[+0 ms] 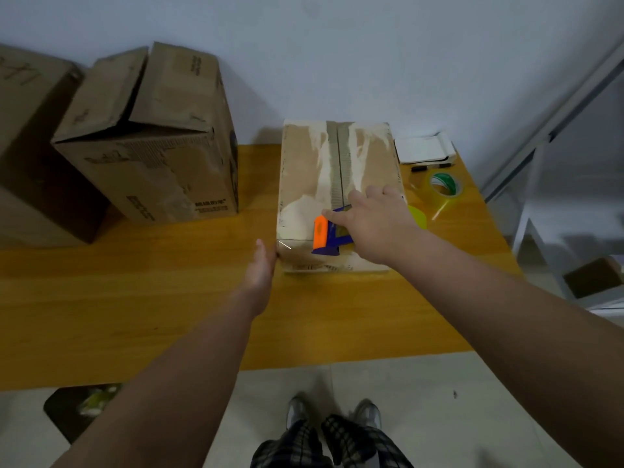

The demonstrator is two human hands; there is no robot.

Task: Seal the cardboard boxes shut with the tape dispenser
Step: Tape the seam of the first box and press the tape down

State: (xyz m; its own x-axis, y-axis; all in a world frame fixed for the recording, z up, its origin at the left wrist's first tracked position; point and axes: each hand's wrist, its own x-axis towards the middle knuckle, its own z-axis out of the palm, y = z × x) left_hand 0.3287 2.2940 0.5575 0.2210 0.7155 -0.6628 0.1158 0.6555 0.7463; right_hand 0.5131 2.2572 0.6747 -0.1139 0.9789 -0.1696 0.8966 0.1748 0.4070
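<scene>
- Head view, nearest first: shoes (332, 413) and checked trousers at the bottom, person standing at the near edge of the wooden worktop (135, 298).
- Left hand (261, 265): fingers straight and together, laid flat vs the near-left corner of the small box (304, 170), looks like bracing it. Holds nothing.
- Right hand (374, 221): wrapped over the tape dispenser (326, 236), thumb by the orange part, blue body under the palm. Dispenser sits on the box top, close to the near edge, approx on the centre line.
- Small box: flaps down, long axis running straight away from the person twd the wall. Centre seam (337, 157) runs the same way, from the dispenser out to the far edge. Can't tell if tape lies on it yet; the top is patchy where paper has torn.
- Key relation: seam lies ahead of the right hand, so the stroke is prob. a straight run along that long axis, my guess only. Right hand is the working one, on top; left is nearer the person, at the side.
- Right of the box: spare tape roll (445, 187), a marker (430, 168), a white pad-like item (423, 148).
- Far left: bigger open box (148, 157), flaps up, not sealed. Third box (30, 130) beside it, cut off by the frame.
</scene>
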